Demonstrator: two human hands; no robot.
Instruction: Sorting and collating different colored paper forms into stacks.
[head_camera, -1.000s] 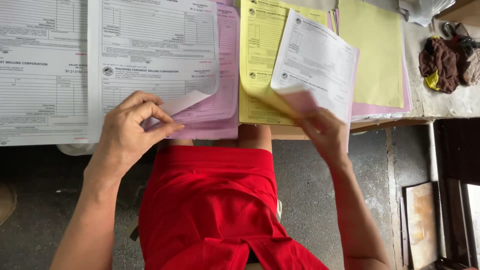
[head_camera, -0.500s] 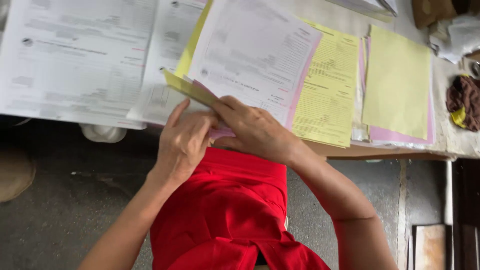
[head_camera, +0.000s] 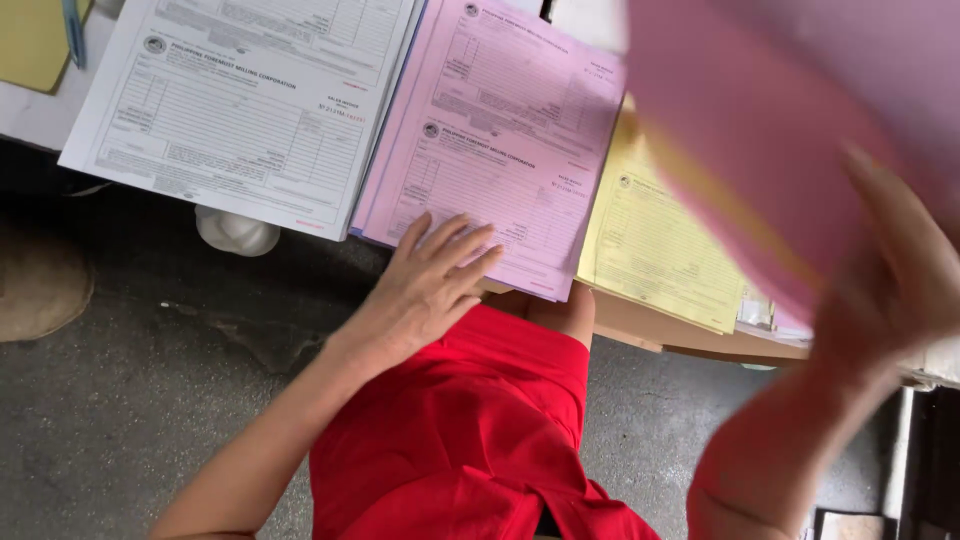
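My left hand (head_camera: 432, 285) lies flat, fingers spread, on the near edge of a stack of pink printed forms (head_camera: 505, 130) on the table. My right hand (head_camera: 900, 280) is blurred at the right, raised close to the camera, and grips a bundle of sheets (head_camera: 790, 130) with a pink sheet on top and a yellow edge beneath it. A stack of white forms (head_camera: 250, 100) lies to the left of the pink stack. Yellow forms (head_camera: 660, 240) lie to its right, partly hidden by the lifted bundle.
The wooden table edge (head_camera: 650, 325) runs above my red-clad lap (head_camera: 470, 430). A white round object (head_camera: 237, 232) sits under the table's edge on the left. Grey concrete floor (head_camera: 120, 400) lies below. A yellow sheet (head_camera: 35, 40) lies at the top left corner.
My right hand has swung the sheets up and to the right, away from the left hand. My left hand let go and now rests flat on the pink stack.
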